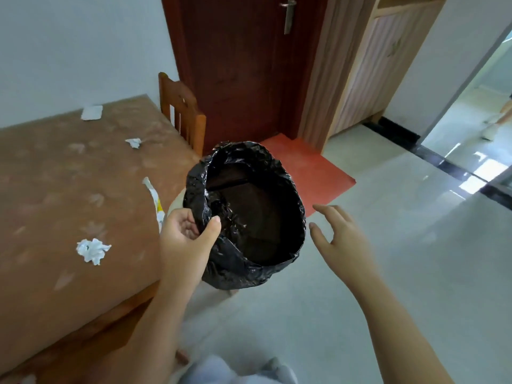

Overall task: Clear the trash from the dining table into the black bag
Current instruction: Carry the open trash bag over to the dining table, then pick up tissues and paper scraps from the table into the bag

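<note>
Daylight floods my view from the glass doorway [476, 139] at right, throwing white glare across the glossy floor [388, 245]. The inside of the black bag [257, 217] reads as near-solid shadow. Straight lines bow toward the edges, and the bottom of the picture smears soft.

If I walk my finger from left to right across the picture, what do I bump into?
Crumpled tissue → yellow-and-white wrapper → left hand → black bag → right hand.
</note>
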Action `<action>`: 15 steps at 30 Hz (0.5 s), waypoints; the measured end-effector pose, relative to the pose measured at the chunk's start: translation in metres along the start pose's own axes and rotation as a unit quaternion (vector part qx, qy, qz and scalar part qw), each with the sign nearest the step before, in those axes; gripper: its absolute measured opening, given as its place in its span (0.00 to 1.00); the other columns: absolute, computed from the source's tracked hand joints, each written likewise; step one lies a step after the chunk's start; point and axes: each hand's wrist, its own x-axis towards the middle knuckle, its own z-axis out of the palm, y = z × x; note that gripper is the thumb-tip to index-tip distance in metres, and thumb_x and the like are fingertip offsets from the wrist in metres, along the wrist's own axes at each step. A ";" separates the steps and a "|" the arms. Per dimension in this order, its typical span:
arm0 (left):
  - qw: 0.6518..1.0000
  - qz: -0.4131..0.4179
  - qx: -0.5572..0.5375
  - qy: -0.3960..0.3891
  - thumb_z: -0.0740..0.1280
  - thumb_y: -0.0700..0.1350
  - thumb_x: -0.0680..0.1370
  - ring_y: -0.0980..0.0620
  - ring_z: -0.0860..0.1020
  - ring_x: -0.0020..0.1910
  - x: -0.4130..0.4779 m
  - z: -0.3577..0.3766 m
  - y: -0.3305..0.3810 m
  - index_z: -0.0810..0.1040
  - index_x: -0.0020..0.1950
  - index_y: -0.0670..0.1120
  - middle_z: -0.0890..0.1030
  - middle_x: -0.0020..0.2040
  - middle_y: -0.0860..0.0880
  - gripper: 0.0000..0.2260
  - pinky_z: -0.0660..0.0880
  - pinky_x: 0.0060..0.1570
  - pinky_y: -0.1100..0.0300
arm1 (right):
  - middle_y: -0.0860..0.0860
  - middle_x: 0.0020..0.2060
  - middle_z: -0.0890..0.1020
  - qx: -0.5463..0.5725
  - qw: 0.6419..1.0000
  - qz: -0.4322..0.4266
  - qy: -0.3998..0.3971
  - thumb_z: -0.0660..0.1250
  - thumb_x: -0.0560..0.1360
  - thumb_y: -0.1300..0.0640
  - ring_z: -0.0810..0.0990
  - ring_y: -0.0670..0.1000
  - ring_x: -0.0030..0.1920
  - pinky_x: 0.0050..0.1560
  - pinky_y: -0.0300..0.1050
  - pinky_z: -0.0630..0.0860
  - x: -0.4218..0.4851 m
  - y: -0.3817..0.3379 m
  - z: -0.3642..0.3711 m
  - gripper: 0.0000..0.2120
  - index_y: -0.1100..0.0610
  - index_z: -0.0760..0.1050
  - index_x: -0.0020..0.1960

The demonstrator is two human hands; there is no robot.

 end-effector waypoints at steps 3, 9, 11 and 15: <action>0.997 -0.008 0.004 0.070 0.69 0.50 0.66 0.62 0.66 0.26 0.029 -0.010 -0.002 0.69 0.36 0.50 0.67 0.30 0.53 0.10 0.65 0.28 0.72 | 0.49 0.54 0.78 0.025 0.998 -0.045 -0.027 0.64 0.73 0.56 0.75 0.52 0.51 0.51 0.42 0.67 0.044 -0.009 0.022 0.16 0.53 0.72 0.60; 0.984 0.002 0.032 0.177 0.71 0.40 0.70 0.65 0.67 0.25 0.095 -0.036 -0.012 0.68 0.37 0.49 0.66 0.31 0.52 0.12 0.64 0.27 0.74 | 0.50 0.55 0.78 0.003 0.990 -0.117 -0.077 0.64 0.73 0.56 0.73 0.53 0.57 0.55 0.46 0.69 0.120 -0.036 0.072 0.17 0.54 0.72 0.61; 0.976 -0.002 0.030 0.216 0.71 0.45 0.68 0.64 0.67 0.25 0.113 -0.050 -0.017 0.68 0.37 0.50 0.67 0.31 0.52 0.11 0.64 0.27 0.73 | 0.50 0.56 0.78 0.001 0.985 -0.141 -0.102 0.63 0.73 0.56 0.73 0.53 0.57 0.55 0.45 0.69 0.143 -0.051 0.091 0.17 0.54 0.71 0.61; 0.951 -0.040 0.045 0.302 0.70 0.52 0.67 0.58 0.70 0.28 0.142 -0.084 -0.030 0.68 0.35 0.53 0.70 0.31 0.52 0.10 0.70 0.30 0.61 | 0.49 0.57 0.76 0.003 0.967 -0.200 -0.158 0.62 0.74 0.55 0.72 0.51 0.58 0.54 0.43 0.68 0.185 -0.083 0.134 0.17 0.53 0.70 0.62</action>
